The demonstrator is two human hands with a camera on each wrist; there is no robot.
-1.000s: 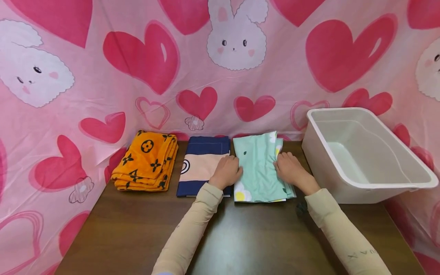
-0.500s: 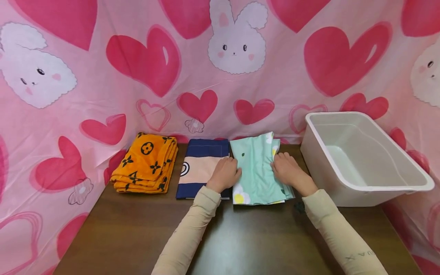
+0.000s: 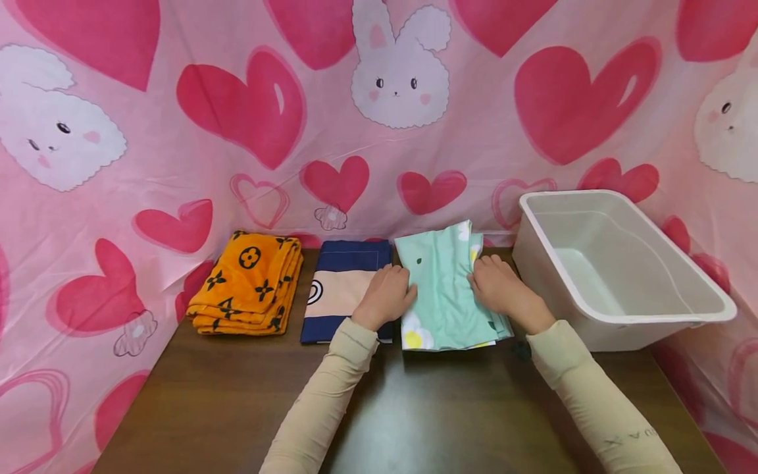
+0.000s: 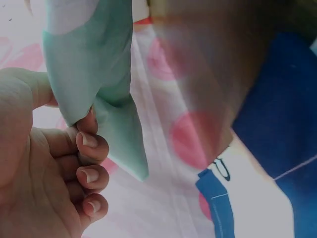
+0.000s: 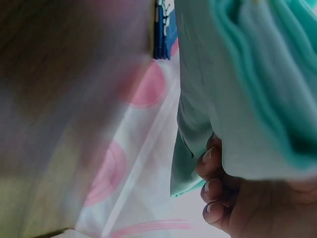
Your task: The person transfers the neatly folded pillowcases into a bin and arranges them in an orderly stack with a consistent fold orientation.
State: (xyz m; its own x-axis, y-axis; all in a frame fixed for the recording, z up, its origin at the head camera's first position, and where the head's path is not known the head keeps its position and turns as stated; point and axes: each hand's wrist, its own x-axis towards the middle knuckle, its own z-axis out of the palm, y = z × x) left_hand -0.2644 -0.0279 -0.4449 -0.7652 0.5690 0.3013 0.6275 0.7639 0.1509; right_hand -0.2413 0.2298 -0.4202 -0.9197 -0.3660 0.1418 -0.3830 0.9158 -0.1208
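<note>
A folded mint-green cloth (image 3: 441, 289) with daisy prints is held between both hands near the back of the table. My left hand (image 3: 387, 293) pinches its left edge; in the left wrist view the thumb and curled fingers (image 4: 91, 176) have the fabric between them. On the opposite edge, my right hand (image 3: 500, 289) grips the layered side, its fingers (image 5: 213, 188) curled under the cloth in the right wrist view. A dark shadow shows under the cloth's front edge. Just left of it lies a folded navy and peach cloth (image 3: 340, 286), partly covered by the left hand in the head view.
A folded orange cloth (image 3: 249, 283) with black motifs lies at the left of the brown table (image 3: 414, 408). At the right stands a whitish plastic bin (image 3: 556, 257). A pink backdrop (image 3: 337, 39) with hearts and rabbits rises behind.
The head view has shifted slightly. The mint-green cloth's far edge sits a little higher against the backdrop. Both hands keep hold of its edges.
</note>
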